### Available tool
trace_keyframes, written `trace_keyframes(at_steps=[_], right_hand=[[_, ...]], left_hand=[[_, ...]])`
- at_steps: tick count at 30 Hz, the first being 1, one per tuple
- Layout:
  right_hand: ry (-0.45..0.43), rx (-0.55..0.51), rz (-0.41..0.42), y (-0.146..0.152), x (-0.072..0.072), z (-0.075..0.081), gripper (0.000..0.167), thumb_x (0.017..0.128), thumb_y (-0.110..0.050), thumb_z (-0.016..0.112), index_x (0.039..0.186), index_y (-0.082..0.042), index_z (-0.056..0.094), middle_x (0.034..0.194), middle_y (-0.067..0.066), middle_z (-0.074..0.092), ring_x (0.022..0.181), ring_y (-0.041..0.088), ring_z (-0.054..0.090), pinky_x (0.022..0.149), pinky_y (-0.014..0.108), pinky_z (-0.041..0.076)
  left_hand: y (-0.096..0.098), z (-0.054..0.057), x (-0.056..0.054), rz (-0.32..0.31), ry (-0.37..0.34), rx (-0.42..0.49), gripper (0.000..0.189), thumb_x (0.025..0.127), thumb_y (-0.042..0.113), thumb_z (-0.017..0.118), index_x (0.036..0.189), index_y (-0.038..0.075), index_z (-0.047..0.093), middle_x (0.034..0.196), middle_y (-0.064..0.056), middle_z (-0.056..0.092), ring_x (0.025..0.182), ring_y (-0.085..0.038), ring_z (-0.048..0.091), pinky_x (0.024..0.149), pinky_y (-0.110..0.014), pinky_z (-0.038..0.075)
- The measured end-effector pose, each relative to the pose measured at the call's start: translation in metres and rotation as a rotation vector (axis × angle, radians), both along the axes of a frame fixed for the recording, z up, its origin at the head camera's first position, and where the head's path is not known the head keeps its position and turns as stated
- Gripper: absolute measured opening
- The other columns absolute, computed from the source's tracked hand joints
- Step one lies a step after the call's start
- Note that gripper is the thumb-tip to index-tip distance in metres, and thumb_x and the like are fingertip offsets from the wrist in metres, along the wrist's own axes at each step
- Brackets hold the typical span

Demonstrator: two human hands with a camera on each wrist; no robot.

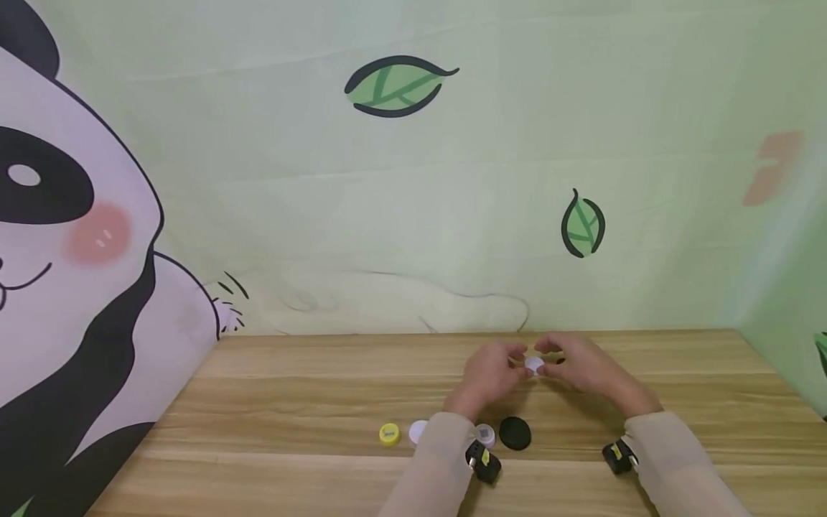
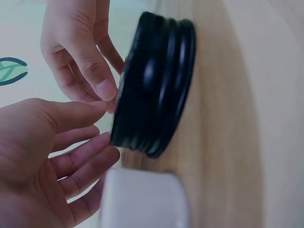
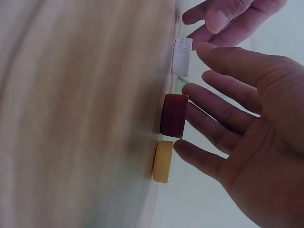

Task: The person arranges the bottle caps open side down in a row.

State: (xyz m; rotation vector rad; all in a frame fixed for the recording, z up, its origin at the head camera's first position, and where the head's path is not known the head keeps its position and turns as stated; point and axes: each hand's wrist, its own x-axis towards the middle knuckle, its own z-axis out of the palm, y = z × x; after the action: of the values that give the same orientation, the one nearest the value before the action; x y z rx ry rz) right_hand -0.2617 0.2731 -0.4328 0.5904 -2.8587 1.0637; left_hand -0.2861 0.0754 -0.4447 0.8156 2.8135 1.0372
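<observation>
Head view: my left hand and right hand meet over the far part of the wooden surface, fingers relaxed and parted, with a small white cap lying between them. My thumb tips are at its two sides; whether they press it or merely touch, I cannot tell, but neither hand is curled round it. In the right wrist view a dark red cap and an orange-yellow cap lie in line with it, just beside my right fingers. Nearer me is another row: a bright yellow cap, a white lid partly hidden by my left sleeve, a pale cap with a square mark, and a wide black lid at the right.
</observation>
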Motion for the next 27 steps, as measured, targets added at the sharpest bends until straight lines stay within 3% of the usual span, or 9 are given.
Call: trace_keyframes(at_steps=[8,21,27], right_hand=[[0.018,0.005,0.046,-0.0005,-0.0047,-0.0047,0.02,0.087,0.001,0.082,0.103,0.001,0.07,0.1,0.01,0.072,0.098,0.031,0.067,0.088,0.055,0.055],[0.012,0.015,0.044,-0.0055,-0.005,-0.0046,0.016,0.088,0.001,0.08,0.102,-0.002,0.071,0.096,0.004,0.071,0.093,0.025,0.065,0.085,0.048,0.054],[0.0,-0.009,0.047,-0.0059,0.0006,0.0019,0.015,0.093,-0.006,0.079,0.105,-0.002,0.073,0.102,0.008,0.074,0.099,0.031,0.068,0.089,0.055,0.055]], left_hand=[[-0.0004,-0.0041,-0.0002,-0.008,0.034,0.01,0.03,0.095,0.014,0.08,0.124,0.007,0.078,0.107,-0.002,0.08,0.095,-0.011,0.073,0.081,-0.022,0.053],[-0.0035,-0.0043,0.0015,-0.021,0.028,0.014,0.023,0.096,0.013,0.078,0.119,0.012,0.081,0.105,0.0,0.08,0.093,-0.008,0.07,0.08,-0.022,0.051],[-0.0072,-0.0036,0.0028,-0.011,0.045,0.06,0.026,0.091,0.011,0.083,0.117,0.013,0.082,0.109,0.001,0.08,0.093,-0.009,0.072,0.077,-0.019,0.052]])
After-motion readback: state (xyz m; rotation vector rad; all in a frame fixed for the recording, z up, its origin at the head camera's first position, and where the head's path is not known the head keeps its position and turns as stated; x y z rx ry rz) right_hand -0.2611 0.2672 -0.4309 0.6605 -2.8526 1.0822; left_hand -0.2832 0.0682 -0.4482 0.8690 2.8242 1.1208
